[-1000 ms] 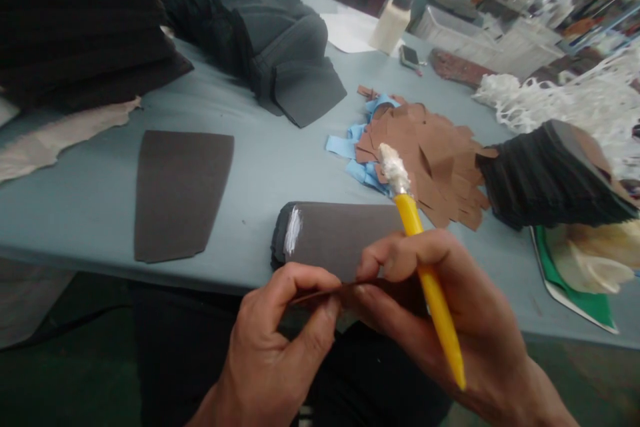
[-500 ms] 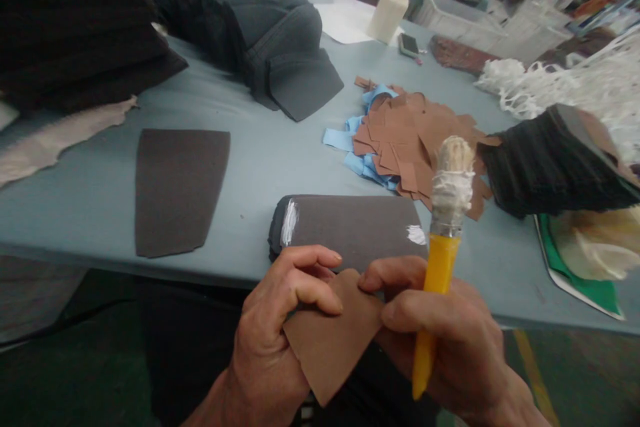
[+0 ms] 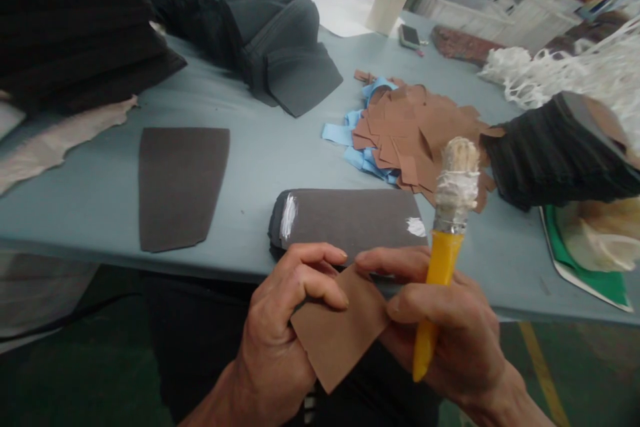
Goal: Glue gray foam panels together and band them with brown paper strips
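Observation:
A small brown piece of sheet material [image 3: 340, 333] is held between both hands at the table's front edge. My left hand [image 3: 285, 327] curls its fingers over the piece's left side. With thumb and fingers, my right hand [image 3: 450, 327] pinches the right corner. That hand also keeps a yellow-handled paintbrush [image 3: 445, 260] upright, its bristles pointing away from me and its neck wrapped in white. Just beyond my hands lies a stack of dark panels [image 3: 350, 217], whose top panel bears a white smear near each end. A single dark panel [image 3: 183, 187] lies flat to the left.
Brown pieces [image 3: 420, 133] and light-blue strips [image 3: 337, 133] are heaped behind the brush. Dark stacks stand at the right [image 3: 555, 153], at the back [image 3: 235, 20] and far left [image 3: 75, 27]. Further back are a cream bottle [image 3: 390, 3], a phone [image 3: 410, 36] and white netting [image 3: 565, 73].
The brown piece has shifted slightly to the right and up with both hands, turning a little. The view has moved slightly; the things on the table look the same.

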{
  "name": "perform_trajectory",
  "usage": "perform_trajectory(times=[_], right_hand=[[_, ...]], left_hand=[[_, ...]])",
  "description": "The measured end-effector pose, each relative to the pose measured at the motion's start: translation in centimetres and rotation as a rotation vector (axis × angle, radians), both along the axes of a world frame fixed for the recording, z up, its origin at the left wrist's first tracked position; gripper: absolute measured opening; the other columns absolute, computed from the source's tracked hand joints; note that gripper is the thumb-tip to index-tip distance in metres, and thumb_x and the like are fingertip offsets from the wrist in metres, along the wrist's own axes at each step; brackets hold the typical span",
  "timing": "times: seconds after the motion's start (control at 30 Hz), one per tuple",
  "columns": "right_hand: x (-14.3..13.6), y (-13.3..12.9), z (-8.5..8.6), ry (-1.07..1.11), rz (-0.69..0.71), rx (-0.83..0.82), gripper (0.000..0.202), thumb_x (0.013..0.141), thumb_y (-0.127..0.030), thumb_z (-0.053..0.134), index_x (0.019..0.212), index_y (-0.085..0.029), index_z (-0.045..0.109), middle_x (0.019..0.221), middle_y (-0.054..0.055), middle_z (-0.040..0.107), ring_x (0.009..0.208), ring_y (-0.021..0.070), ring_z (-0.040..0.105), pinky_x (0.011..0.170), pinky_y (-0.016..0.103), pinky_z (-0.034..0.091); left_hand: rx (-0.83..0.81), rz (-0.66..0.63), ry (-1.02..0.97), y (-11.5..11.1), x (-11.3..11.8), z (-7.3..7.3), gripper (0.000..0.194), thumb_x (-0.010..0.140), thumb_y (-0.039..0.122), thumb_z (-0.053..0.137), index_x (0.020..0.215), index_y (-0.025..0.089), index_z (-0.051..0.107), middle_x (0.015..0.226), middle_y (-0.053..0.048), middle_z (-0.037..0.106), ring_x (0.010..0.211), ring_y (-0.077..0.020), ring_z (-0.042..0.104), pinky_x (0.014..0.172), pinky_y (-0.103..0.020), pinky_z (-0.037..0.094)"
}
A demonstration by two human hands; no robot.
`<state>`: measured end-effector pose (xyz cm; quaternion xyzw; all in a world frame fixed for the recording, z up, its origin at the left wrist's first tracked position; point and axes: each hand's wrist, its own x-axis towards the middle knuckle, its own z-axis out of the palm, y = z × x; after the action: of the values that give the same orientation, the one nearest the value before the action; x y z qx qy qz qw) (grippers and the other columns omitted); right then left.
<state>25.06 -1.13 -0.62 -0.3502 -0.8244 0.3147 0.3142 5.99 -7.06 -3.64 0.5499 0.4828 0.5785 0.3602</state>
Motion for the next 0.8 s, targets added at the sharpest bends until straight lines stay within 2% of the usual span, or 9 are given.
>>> perform_trajectory(times=[0.1, 0.17, 0.27, 0.33, 0.4, 0.53, 0.63, 0.7, 0.8], right_hand=[[-0.6, 0.0, 0.6, 0.044, 0.014, 0.120, 0.031, 0.078, -0.007, 0.074, 0.090, -0.029, 0.057, 0.123, 0.000, 0.080, 0.107, 0.0222, 0.078, 0.092, 0.034, 0.060], [-0.7, -0.2, 1.0, 0.054, 0.009, 0.118, 0.036, 0.077, -0.013, 0.076, 0.098, -0.030, 0.053, 0.124, 0.002, 0.079, 0.111, 0.0231, 0.077, 0.097, 0.035, 0.059], [-0.4, -0.6, 1.4, 0.054, 0.049, 0.053, 0.041, 0.085, -0.041, 0.083, 0.109, -0.030, 0.051, 0.129, 0.006, 0.076, 0.117, 0.0280, 0.075, 0.112, 0.044, 0.052], [-0.2, -0.7, 1.6, 0.080, 0.082, -0.016, 0.046, 0.089, -0.060, 0.078, 0.112, -0.029, 0.052, 0.131, 0.009, 0.075, 0.119, 0.0306, 0.075, 0.118, 0.049, 0.046], [-0.4, -0.8, 1.7, 0.124, 0.073, -0.092, 0.045, 0.093, -0.066, 0.073, 0.112, -0.030, 0.052, 0.131, 0.007, 0.075, 0.119, 0.0294, 0.074, 0.119, 0.048, 0.045], [-1.4, -1.1, 1.9, 0.243, 0.046, -0.260, 0.039, 0.097, -0.063, 0.071, 0.109, -0.032, 0.051, 0.125, 0.001, 0.074, 0.114, 0.0226, 0.073, 0.101, 0.035, 0.055], [-2.0, -1.7, 2.1, 0.342, 0.091, -0.377, 0.033, 0.096, -0.045, 0.078, 0.103, -0.030, 0.049, 0.106, 0.000, 0.072, 0.100, 0.0198, 0.072, 0.096, 0.034, 0.056], [-2.1, -2.1, 2.2, 0.357, 0.094, -0.477, 0.033, 0.093, -0.036, 0.080, 0.099, -0.029, 0.048, 0.093, -0.002, 0.065, 0.084, 0.0167, 0.067, 0.082, 0.031, 0.057], [-2.3, -2.4, 2.3, 0.301, 0.078, -0.682, 0.030, 0.096, -0.032, 0.075, 0.096, -0.028, 0.045, 0.081, -0.005, 0.052, 0.059, 0.0099, 0.047, 0.052, 0.022, 0.041]], left_hand=[[-0.010, -0.021, -0.045, 0.0, -0.2, 0.1, 0.018, 0.089, 0.024, 0.082, 0.089, 0.025, 0.064, 0.113, 0.002, 0.068, 0.093, -0.0087, 0.069, 0.083, -0.016, 0.054], [-0.020, -0.048, -0.061, 0.1, -0.5, 0.3, 0.019, 0.090, 0.031, 0.083, 0.088, 0.024, 0.065, 0.109, 0.001, 0.067, 0.090, -0.0098, 0.068, 0.080, -0.017, 0.054], [-0.006, -0.101, -0.046, 0.3, -1.1, 0.7, 0.018, 0.090, 0.032, 0.083, 0.087, 0.024, 0.068, 0.105, -0.001, 0.065, 0.092, -0.0124, 0.069, 0.080, -0.019, 0.056], [0.012, -0.133, -0.045, 0.5, -1.3, 1.0, 0.016, 0.090, 0.030, 0.083, 0.086, 0.024, 0.070, 0.104, -0.002, 0.064, 0.093, -0.0132, 0.069, 0.081, -0.019, 0.056], [0.026, -0.167, -0.068, 0.4, -1.4, 1.3, 0.017, 0.091, 0.033, 0.083, 0.084, 0.024, 0.070, 0.104, -0.002, 0.062, 0.093, -0.0130, 0.068, 0.080, -0.019, 0.056], [0.028, -0.183, -0.086, -0.4, -1.5, 2.1, 0.017, 0.094, 0.036, 0.080, 0.085, 0.025, 0.071, 0.108, -0.001, 0.060, 0.100, -0.0123, 0.067, 0.084, -0.018, 0.056], [0.044, -0.175, -0.072, -1.1, -1.7, 2.3, 0.011, 0.093, 0.032, 0.081, 0.089, 0.026, 0.074, 0.111, -0.001, 0.061, 0.104, -0.0126, 0.067, 0.089, -0.018, 0.056], [0.048, -0.167, -0.090, -1.2, -1.9, 2.2, 0.013, 0.088, 0.032, 0.087, 0.090, 0.026, 0.075, 0.110, -0.002, 0.062, 0.103, -0.0134, 0.066, 0.087, -0.018, 0.056], [-0.001, -0.159, -0.185, -0.9, -2.1, 1.7, 0.018, 0.086, 0.037, 0.089, 0.086, 0.025, 0.075, 0.110, -0.003, 0.063, 0.102, -0.0145, 0.066, 0.090, -0.021, 0.056]])
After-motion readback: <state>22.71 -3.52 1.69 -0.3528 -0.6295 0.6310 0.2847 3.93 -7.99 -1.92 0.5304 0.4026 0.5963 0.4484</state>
